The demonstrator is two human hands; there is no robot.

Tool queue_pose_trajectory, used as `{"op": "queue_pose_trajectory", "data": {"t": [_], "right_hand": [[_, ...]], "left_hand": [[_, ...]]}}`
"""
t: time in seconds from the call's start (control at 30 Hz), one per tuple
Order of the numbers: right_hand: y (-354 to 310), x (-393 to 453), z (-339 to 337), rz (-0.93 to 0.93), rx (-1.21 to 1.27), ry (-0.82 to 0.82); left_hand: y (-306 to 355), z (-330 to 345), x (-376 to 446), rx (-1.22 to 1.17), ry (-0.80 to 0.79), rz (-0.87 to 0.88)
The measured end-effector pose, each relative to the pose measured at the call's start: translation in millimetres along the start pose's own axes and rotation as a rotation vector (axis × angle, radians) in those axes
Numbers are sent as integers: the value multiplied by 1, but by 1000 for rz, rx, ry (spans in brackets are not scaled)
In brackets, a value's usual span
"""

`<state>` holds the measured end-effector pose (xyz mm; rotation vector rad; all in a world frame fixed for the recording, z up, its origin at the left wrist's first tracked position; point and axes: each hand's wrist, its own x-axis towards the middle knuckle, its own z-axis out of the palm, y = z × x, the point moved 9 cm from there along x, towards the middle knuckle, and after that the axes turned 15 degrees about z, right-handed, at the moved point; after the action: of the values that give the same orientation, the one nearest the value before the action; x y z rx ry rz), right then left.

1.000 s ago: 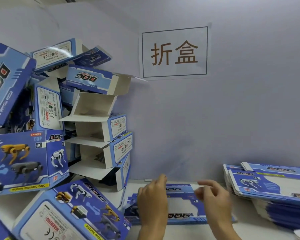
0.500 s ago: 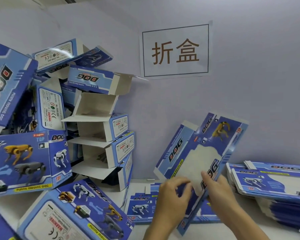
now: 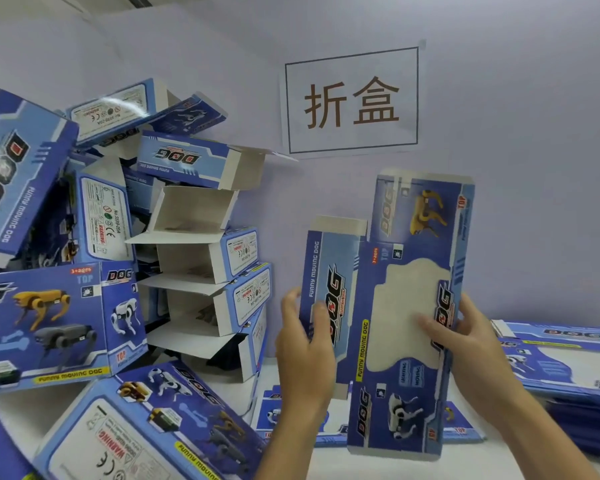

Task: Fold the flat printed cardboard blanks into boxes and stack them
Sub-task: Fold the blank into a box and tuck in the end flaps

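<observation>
The cardboard blank [image 3: 402, 323] is printed blue with a slight sheen, its window a pale matt patch. The folded boxes [image 3: 125, 258] are glossy outside, catching glare, with plain matt greyish-white card inside their open flaps. The wall sign [image 3: 352, 100] is matt white paper. The table [image 3: 329, 462] looks smooth and white

The flat blank [image 3: 402, 317] that lay on the bench [image 3: 329, 459] is now lifted up and stands tall, with the left hand [image 3: 303, 355] and right hand [image 3: 465, 341] holding its sides
</observation>
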<state>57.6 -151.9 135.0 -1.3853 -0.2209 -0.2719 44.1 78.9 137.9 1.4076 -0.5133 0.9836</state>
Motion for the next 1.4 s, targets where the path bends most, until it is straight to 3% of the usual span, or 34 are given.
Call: {"op": "queue_pose_trajectory", "data": {"t": [0.33,0.57,0.7,0.9,1.07,1.23,1.33,1.4], "right_hand": [[-2,5,14,16,90,-119],[13,0,42,69,111,-141],[15,4,30,96,220,-92],[6,3,11,63,219,0],[4,0,12,53,178,82],[-20,-13,14,-96,-181,314],[-28,-16,42,-118,-291,183],[-25,-18,63,-84,-268,20]], "left_hand": [[8,8,-1,-106,-55,4],[27,60,-25,-316,-362,-106],[30,72,-29,-314,-415,-106],[29,51,-9,-257,-283,-83],[26,15,5,-84,-47,-41],[13,-15,4,36,203,-84],[24,-12,3,45,214,-18],[32,2,2,58,106,42]]}}
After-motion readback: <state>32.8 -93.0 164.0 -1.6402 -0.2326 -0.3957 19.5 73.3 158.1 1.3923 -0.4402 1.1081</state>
